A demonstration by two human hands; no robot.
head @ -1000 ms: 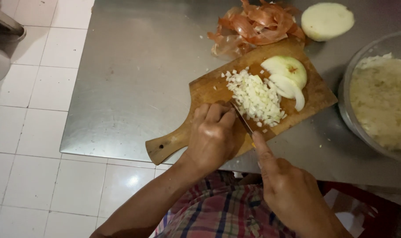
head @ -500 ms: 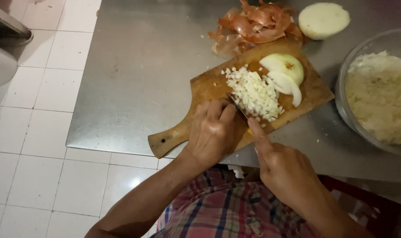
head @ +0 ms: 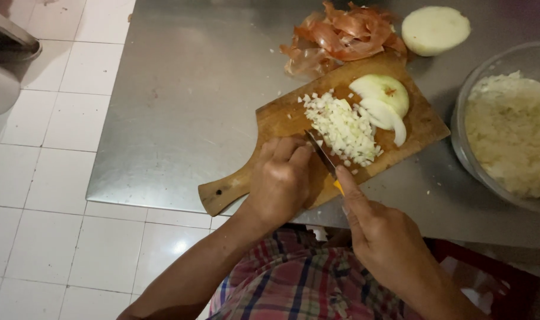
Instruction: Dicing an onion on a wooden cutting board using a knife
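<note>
Since half a second ago I see little change: the board has slid slightly nearer and left in view, both hands keep their places, and the knife tip sits at the near edge of the diced heap as before.

Largest first. Steel table [head: 181,106] fills the far and middle of the view, with white floor tiles [head: 38,178] on the left. Glass bowl [head: 459,127] at the right edge, full of chopped onion, cropped by the frame. Wooden cutting board [head: 282,115] lies angled on the table, handle pointing near-left, far corner touching the onion skins [head: 341,35]. Peeled half onion [head: 435,29] sits flat side up on the table, far right, just beside the skins. Plaid shirt [head: 293,284] at the near edge.

Left hand [head: 279,181] is curled knuckles-up on the near part of the board, pressing it; whether it pins an onion piece under the fingers I cannot tell. Right hand [head: 382,237] grips the knife [head: 322,155] by its yellow handle, forefinger along the spine, blade pointing far-left beside the left fingertips.

On the board: diced onion pile [head: 344,127] in the middle, onion wedges [head: 384,101] touching it on the right.
</note>
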